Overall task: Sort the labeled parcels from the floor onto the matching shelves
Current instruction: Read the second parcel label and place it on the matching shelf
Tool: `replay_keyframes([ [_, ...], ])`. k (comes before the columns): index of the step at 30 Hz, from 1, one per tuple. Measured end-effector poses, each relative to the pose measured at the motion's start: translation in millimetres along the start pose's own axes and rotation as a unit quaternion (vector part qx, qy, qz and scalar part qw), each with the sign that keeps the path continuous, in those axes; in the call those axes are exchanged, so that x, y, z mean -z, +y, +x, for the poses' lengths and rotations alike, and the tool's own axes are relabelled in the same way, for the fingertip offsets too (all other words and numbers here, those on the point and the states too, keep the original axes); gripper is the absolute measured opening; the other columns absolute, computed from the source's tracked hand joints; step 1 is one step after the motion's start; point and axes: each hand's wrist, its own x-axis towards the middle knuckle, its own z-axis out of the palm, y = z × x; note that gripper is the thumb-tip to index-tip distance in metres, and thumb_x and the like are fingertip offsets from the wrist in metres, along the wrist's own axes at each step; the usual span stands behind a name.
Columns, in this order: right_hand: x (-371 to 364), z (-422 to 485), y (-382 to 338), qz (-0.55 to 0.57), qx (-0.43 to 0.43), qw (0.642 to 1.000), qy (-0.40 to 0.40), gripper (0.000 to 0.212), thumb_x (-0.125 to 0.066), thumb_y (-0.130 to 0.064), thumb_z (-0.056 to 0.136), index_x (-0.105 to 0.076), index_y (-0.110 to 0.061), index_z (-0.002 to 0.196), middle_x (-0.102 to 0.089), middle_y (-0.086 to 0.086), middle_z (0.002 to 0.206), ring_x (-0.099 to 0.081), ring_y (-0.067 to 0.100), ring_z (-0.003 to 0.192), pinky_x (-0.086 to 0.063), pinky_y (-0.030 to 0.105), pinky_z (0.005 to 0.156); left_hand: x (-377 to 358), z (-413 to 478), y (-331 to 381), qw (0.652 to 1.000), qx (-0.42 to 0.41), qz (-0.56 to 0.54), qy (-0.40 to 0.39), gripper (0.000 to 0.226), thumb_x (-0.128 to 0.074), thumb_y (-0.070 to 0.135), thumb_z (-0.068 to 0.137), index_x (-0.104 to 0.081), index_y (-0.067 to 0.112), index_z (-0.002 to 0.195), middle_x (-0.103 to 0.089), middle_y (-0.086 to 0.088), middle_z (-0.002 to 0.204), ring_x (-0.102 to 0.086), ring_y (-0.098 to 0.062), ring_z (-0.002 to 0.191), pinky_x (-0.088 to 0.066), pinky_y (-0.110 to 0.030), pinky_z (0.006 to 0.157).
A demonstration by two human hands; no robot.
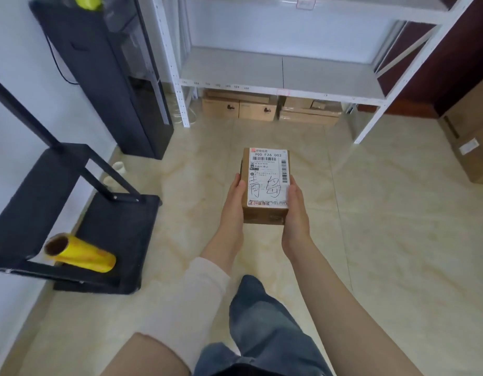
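Observation:
I hold a small brown cardboard parcel in front of me, above the tiled floor. Its top carries a white shipping label with barcodes and two handwritten black characters. My left hand grips the parcel's left side and my right hand grips its right side, fingers curled under. Ahead stands a white metal shelf rack; its low shelf board is bare, with small number tags and a red mark along its front edge.
Several brown boxes lie on the floor under the rack. A black cart carrying a yellow film roll stands at left. A black cabinet is behind it. A large carton sits at right. My leg is below.

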Motion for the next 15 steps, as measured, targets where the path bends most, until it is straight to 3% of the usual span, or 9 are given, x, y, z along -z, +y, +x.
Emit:
replay_keyframes([
  [3, -24.2, 61.9, -30.2, 0.007, 0.003, 1.000, -0.009, 0.047, -0.033, -0.044, 0.098, -0.041, -0.031, 0.142, -0.056, -0.003, 0.138, -0.052, 0.014, 0.126, -0.038, 0.037, 0.110, -16.4, 60.4, 38.0, 1.000, -0.014, 0.003, 0.008, 0.067, -0.045, 0.053, 0.078, -0.043, 0.033, 0.142, -0.062, 0.002, 0.135, -0.058, -0.018, 0.124, -0.038, -0.044, 0.112],
  [7, -67.6, 136.9, -70.0, 0.012, 0.006, 1.000, -0.027, 0.048, -0.032, -0.043, 0.098, -0.040, -0.030, 0.143, -0.056, -0.001, 0.138, -0.054, 0.015, 0.125, -0.039, 0.038, 0.110, -25.3, 133.8, 90.1, 0.999, -0.029, -0.012, 0.025, 0.057, -0.043, 0.047, 0.087, -0.045, 0.030, 0.141, -0.063, 0.001, 0.133, -0.059, -0.018, 0.123, -0.040, -0.042, 0.110],
  [10, -101.1, 193.1, -90.9, 0.015, 0.004, 0.999, -0.033, 0.047, -0.031, -0.042, 0.098, -0.040, -0.029, 0.143, -0.057, 0.000, 0.138, -0.055, 0.017, 0.124, -0.040, 0.039, 0.108, -28.2, 189.3, 125.7, 0.999, -0.031, -0.007, 0.041, 0.062, -0.042, 0.050, 0.083, -0.045, 0.030, 0.141, -0.064, 0.001, 0.131, -0.060, -0.018, 0.121, -0.041, -0.041, 0.108],
  [15, -166.5, 287.6, -123.2, 0.020, 0.023, 0.999, -0.015, 0.047, -0.032, -0.043, 0.097, -0.042, -0.032, 0.142, -0.059, -0.002, 0.135, -0.055, 0.016, 0.123, -0.038, 0.041, 0.110, -21.7, 292.4, 184.6, 0.998, -0.055, 0.012, 0.029, 0.051, -0.038, 0.044, 0.093, -0.046, 0.027, 0.141, -0.063, -0.001, 0.132, -0.060, -0.017, 0.120, -0.044, -0.031, 0.102],
])
